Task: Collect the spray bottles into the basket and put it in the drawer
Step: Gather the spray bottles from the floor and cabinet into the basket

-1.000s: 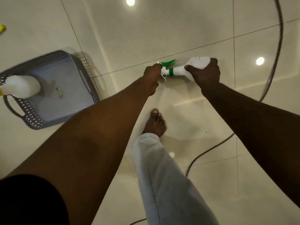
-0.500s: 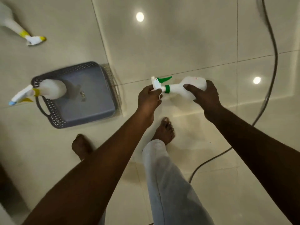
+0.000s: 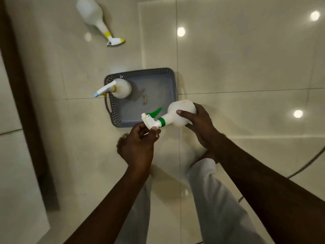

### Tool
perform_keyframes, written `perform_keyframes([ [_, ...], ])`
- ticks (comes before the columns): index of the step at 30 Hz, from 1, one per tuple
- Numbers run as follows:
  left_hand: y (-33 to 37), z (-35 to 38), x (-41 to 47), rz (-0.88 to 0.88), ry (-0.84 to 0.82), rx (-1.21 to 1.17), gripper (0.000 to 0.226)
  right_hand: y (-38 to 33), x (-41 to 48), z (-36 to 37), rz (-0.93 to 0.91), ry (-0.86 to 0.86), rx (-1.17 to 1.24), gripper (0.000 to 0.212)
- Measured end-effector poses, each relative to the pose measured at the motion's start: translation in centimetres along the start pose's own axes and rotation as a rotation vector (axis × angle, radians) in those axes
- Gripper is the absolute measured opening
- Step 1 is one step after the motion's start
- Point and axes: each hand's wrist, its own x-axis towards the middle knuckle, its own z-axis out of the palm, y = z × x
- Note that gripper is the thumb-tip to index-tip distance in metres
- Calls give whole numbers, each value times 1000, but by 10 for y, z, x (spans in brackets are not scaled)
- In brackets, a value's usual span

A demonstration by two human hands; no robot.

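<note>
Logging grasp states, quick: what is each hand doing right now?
Left hand: pinches the green-trigger spray bottle at its nozzle end.
Right hand: grips the same bottle's body.

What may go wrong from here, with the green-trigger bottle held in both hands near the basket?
1. The left hand pinches the spray head of the green-trigger bottle close to its trigger; a squeeze might wet the glossy floor.
2. The yellow-collared bottle stands at the left end of the basket, its nozzle overhanging the rim; a careless placement could topple it.
</note>
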Motion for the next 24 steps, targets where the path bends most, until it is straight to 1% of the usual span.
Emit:
perform_keyframes([
  [5, -9, -57, 22, 16, 111, -85, 26, 23, 9, 88, 28, -67, 37, 67],
  [9, -22, -84, 46, 69, 152, 53, 31, 42, 27, 140, 81, -97, 37, 75],
  [17, -42, -105, 106, 74, 196, 106, 26, 71, 67, 208, 207, -97, 62, 69],
  [24, -58, -112, 141, 127, 191, 162, 29, 83, 90, 243, 236, -66, 0, 63],
])
